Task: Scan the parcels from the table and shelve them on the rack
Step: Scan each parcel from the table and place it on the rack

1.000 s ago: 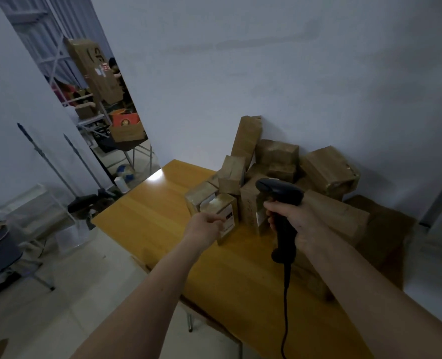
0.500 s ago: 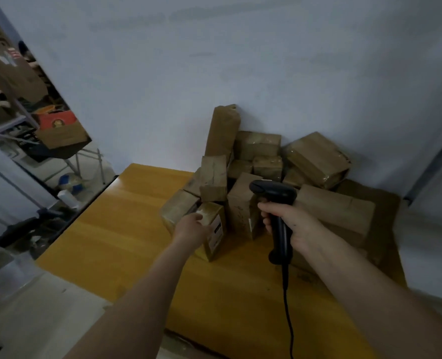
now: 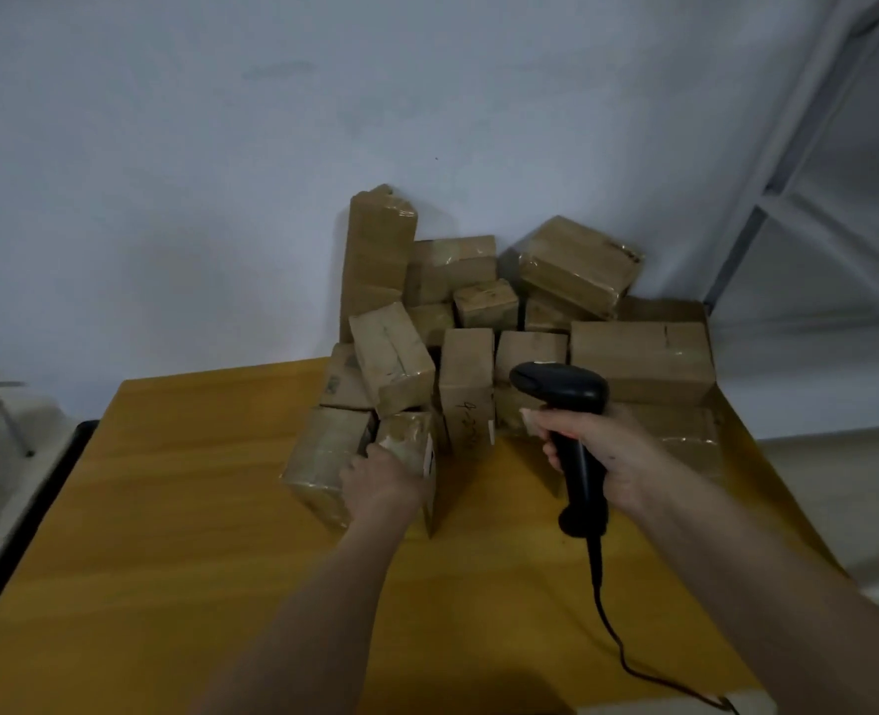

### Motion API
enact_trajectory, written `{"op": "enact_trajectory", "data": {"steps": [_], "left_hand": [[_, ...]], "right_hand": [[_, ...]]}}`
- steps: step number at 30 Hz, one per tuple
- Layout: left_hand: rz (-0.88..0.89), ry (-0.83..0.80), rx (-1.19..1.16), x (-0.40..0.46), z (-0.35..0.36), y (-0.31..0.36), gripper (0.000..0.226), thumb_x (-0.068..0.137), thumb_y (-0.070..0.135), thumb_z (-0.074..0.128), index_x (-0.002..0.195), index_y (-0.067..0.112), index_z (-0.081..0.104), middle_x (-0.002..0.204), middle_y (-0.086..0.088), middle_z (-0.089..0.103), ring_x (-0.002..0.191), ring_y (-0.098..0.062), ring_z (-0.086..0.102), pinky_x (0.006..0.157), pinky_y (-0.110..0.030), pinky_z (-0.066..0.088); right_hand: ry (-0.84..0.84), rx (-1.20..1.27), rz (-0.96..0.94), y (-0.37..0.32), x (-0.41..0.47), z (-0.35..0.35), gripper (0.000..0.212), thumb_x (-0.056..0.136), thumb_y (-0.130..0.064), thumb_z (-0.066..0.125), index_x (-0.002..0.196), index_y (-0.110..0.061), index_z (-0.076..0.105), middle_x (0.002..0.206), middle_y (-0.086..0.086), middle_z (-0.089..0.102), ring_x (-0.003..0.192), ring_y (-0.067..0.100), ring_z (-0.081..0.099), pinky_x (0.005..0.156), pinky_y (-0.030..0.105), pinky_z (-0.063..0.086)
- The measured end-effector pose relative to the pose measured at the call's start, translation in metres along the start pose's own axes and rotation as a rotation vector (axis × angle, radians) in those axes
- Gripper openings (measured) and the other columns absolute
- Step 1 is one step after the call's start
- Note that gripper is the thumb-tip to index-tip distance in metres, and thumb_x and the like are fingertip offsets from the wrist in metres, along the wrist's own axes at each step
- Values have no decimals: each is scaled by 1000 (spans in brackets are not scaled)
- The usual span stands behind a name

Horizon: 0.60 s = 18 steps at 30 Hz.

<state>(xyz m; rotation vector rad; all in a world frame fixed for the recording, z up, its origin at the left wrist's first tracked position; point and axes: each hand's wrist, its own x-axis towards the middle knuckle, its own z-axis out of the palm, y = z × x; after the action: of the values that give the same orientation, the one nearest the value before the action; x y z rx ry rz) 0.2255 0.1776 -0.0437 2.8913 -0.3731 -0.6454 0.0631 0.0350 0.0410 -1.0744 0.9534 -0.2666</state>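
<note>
**Parcels heaped at the back of the worktop, one small box in hand**

Parcels (image 3: 478, 322): brown taped cartons, piled against the pale wall (image 3: 220, 147) at the far edge of the yellow wooden worktop (image 3: 195, 508). Tallest carton (image 3: 375, 250) upright at the rear left; a wide flat one (image 3: 641, 361) lying at the right; a tilted one (image 3: 579, 265) perched on top behind it.

Small box (image 3: 411, 446) at the front of the heap, standing on the worktop, a white label on its right face. Left hand (image 3: 380, 482) wrapped over its near top corner, fingers curled onto it. Just beside it on the left, a tape-wrapped carton (image 3: 318, 461).

Right hand (image 3: 597, 456) gripping the handle of a black barcode scanner (image 3: 563, 389), fingers closed round the handle, head of the scanner aimed leftward toward the cartons. Black cable (image 3: 612, 627) trailing from the handle base down across the worktop toward the near right corner.

Grey metal rack frame (image 3: 767, 198) at the right edge of view.
</note>
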Motion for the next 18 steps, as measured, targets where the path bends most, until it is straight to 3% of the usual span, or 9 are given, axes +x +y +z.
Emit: {"op": "enact_trajectory", "data": {"steps": [5,8,10,14,18], "left_hand": [[-4,2,44,-7,6,-4,82,74,52,72,138,13,38,139,-6,47,134,-29,36,110,-43,31],[41,-107,-29,-9,3,-7,79,60,49,79,126,17,48,124,-3,55,124,-28,46,104,-44,41],[55,-261,-206,-12,2,-8,72,51,44,84,112,16,58,107,-1,63,104,-21,58,93,-38,51],[16,-481,-651,-38,-8,-7,36,72,9,83,99,8,60,90,-4,65,84,-16,63,79,-30,53],[-2,-600,-974,-66,-11,-15,36,74,6,79,105,12,62,97,-4,66,91,-16,59,85,-33,45]], "right_hand": [[47,15,5,14,-12,0,17,78,-6,75,93,-3,70,67,5,66,60,16,61,58,26,52],[74,23,13,21,-17,-3,15,78,-6,75,93,-3,70,67,5,65,60,16,60,59,27,52],[101,30,20,26,-21,-7,14,79,-6,75,91,-3,70,68,6,65,60,17,60,61,29,51],[138,45,31,32,-29,-19,15,78,-5,76,91,0,69,73,11,67,65,21,62,72,36,54],[179,22,11,29,-39,-28,27,77,-14,79,100,-3,69,84,12,67,80,27,62,85,45,51]]}}
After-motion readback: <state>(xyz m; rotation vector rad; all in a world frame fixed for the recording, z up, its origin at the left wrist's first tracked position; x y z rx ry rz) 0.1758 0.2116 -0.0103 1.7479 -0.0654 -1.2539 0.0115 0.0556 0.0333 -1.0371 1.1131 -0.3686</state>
